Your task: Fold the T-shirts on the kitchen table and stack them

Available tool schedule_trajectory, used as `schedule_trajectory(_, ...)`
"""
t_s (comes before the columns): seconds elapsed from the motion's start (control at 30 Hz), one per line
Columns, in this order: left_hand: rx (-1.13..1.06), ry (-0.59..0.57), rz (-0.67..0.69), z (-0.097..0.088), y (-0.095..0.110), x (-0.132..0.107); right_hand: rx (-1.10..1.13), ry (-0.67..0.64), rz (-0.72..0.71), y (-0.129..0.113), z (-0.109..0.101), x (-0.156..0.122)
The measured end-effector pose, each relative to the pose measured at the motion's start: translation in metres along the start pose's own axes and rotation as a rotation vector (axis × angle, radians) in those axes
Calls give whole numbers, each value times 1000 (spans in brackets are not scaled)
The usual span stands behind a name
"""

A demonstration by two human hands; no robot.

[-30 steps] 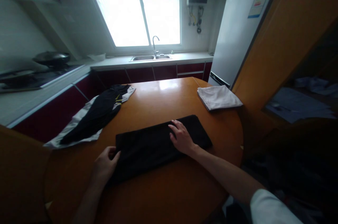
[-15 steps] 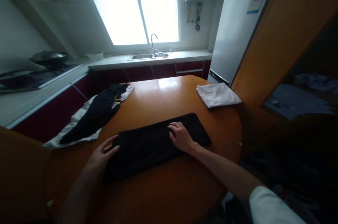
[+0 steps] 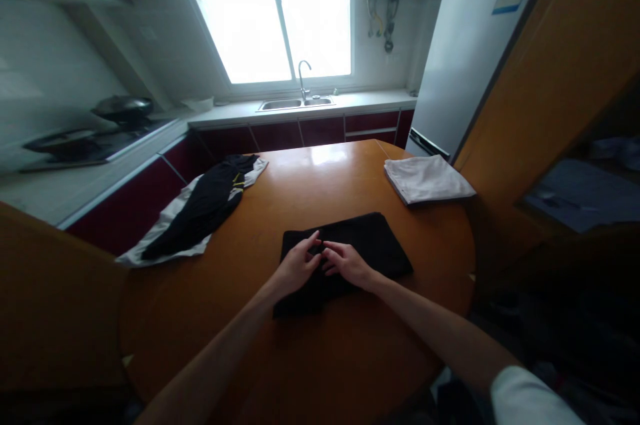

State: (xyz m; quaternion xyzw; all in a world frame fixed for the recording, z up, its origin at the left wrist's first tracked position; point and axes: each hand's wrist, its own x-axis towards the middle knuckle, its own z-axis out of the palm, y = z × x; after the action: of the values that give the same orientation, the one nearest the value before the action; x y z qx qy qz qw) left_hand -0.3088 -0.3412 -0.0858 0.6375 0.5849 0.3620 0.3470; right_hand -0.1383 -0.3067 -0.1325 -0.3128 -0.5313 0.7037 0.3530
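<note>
A black folded garment lies on the wooden table in front of me, its left part doubled over toward the middle. My left hand is on that turned-over part, thumb and fingers closed on the dark fabric. Close beside it, fingertips almost meeting, my right hand rests on the garment with its fingers bent and apart. Dark cloth hides exactly where the folded edge ends under my fingers.
On the table's left side, black and white clothes lie spread out. A folded white cloth sits at the right edge of the round-ended table. Beyond are a sink, a stove and a fridge.
My left hand has moved right, bringing the garment's left end over onto its middle, so the garment is shorter. The right hand stays on it. The view has shifted slightly left.
</note>
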Motion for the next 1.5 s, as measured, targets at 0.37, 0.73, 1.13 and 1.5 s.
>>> schedule_trajectory(0.37, 79, 39, -68, -36, -28, -3, -101, 24, 23, -3, -2, -3)
schedule_trajectory(0.73, -34, 98, 41, -20, -21, -8, -308, 3, -124, -6, 1, -9)
schedule_trajectory(1.13, 63, 226, 168, -16, -25, -6, -462, 515, -162, -58, -56, -18)
schedule_trajectory(1.5, 332, -151, 579, 3, -16, -16, -461, 548, -92, -65, -133, -27)
